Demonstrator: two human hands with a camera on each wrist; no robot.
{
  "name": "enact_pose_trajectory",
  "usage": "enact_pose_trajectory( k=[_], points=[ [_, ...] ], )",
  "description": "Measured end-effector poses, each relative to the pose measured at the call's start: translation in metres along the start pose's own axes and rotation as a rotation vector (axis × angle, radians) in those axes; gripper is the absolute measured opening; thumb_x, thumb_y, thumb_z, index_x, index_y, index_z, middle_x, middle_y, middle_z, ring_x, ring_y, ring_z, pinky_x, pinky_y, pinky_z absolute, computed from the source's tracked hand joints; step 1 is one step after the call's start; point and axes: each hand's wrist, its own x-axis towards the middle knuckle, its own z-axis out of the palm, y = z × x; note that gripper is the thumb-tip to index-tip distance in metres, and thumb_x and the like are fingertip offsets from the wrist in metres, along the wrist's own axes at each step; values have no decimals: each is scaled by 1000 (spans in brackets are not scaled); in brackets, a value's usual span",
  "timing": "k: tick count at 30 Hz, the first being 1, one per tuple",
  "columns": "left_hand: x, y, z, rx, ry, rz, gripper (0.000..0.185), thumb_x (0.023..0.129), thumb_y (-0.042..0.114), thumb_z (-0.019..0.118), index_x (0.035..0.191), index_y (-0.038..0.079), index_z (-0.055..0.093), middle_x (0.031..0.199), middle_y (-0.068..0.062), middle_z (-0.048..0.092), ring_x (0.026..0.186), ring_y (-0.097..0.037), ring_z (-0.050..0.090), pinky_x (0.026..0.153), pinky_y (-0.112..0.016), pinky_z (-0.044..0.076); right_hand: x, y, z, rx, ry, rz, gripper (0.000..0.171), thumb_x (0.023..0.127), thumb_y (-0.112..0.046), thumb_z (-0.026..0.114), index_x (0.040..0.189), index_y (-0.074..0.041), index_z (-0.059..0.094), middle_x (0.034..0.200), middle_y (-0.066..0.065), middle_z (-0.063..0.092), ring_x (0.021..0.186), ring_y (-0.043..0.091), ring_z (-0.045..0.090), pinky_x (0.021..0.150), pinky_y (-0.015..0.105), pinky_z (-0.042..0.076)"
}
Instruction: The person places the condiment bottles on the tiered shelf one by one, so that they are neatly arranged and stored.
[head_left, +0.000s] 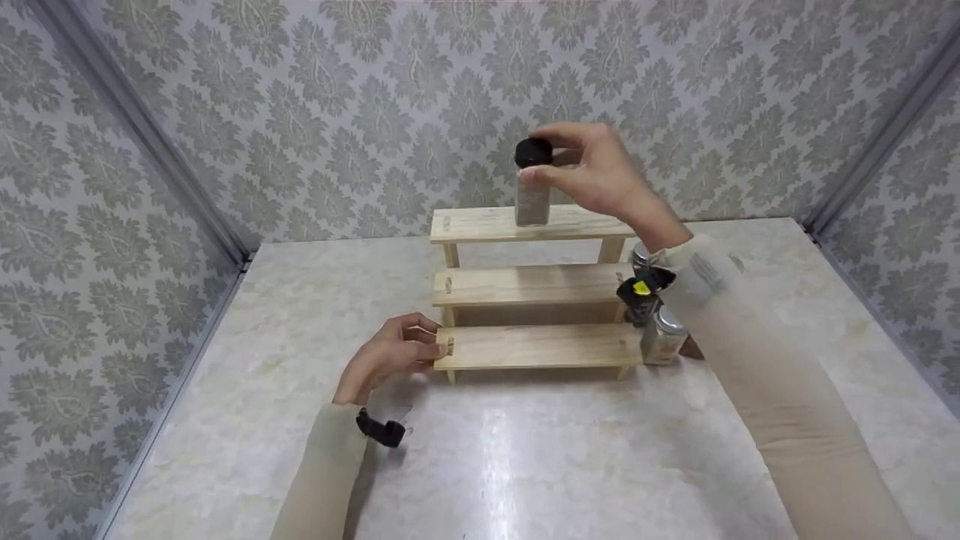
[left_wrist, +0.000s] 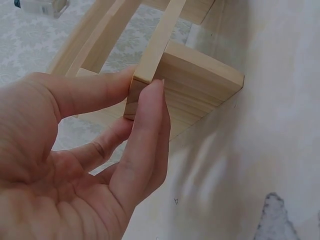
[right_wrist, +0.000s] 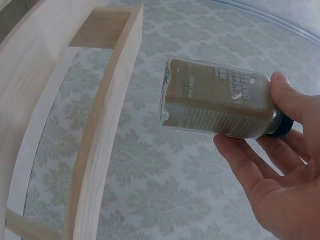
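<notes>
"What are the hands doing on your feed?"

"From my seat, I see the left hand [head_left: 386, 351] pinching the left end of the lowest tier [head_left: 540, 347] of a wooden rack [head_left: 525, 285], thumb on one side, fingers on the other. The right hand [head_left: 592, 171] has its thumb and fingers set narrow about the upper part of a jar [head_left: 532, 204], near the black cap [head_left: 533, 152]."

"Why grip it up there?"

"I'd judge it leaves the base free to meet a surface without fingers underneath. The jar hangs about upright in the head view, close to the top tier [head_left: 577, 220]; my right wrist view shows a gap between base and plank, so I call it unsupported by the wood."

"And the left?"

"My reading: it steadies the rack, which looks light enough to slide if bumped. I can't tell how hard it squeezes."

"Anything further out?"

"Just beside the rack's right end I see a silver-capped jar [head_left: 664, 339], with a dark container [head_left: 640, 306] behind it and another silver cap [head_left: 640, 253] farther back, partly covered by the right forearm. Perhaps they're grouped there for easy reach. All stand on a pale marbled table [head_left: 300, 337], with patterned wallpaper [head_left: 375, 97] behind."
</notes>
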Motion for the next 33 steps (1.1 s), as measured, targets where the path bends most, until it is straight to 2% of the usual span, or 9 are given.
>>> enact_pose_trajectory(
  k=[5, 13, 22, 33],
  points=[
    [1, 0, 2, 9, 4, 12, 38, 92, 6, 83, 125, 3, 65, 126, -18, 64, 100, -25, 72, 88, -35, 65, 11, -3, 18, 13, -22, -19, 53, 95, -21, 85, 143, -10, 67, 136, 13, 71, 116, 31, 75, 102, 41, 60],
    [2, 1, 1, -2, -17, 6, 39, 93, 8, 83, 126, 3, 64, 125, -17, 63, 100, -24, 73, 87, -35, 65, 26, -1, 47, 68, -29, 3, 53, 97, -19, 83, 145, -10, 65, 141, 10, 69, 118, 29, 75, 100, 37, 61],
    [-3, -2, -2, 15, 8, -1, 40, 92, 9, 84, 126, 6, 64, 126, -16, 65, 99, -24, 72, 89, -37, 65, 41, 1, 77, 121, -41, -5, 52, 99, -16, 80, 147, -7, 63, 144, 14, 67, 120, 30, 73, 101, 34, 61],
    [1, -2, 0, 11, -18, 22, 38, 93, 8, 82, 126, 4, 63, 124, -16, 66, 98, -23, 72, 89, -39, 65, 48, 3, 85, 58, -40, 12, 54, 99, -18, 80, 149, -9, 62, 147, 13, 64, 120, 28, 73, 102, 31, 60]
  ],
)
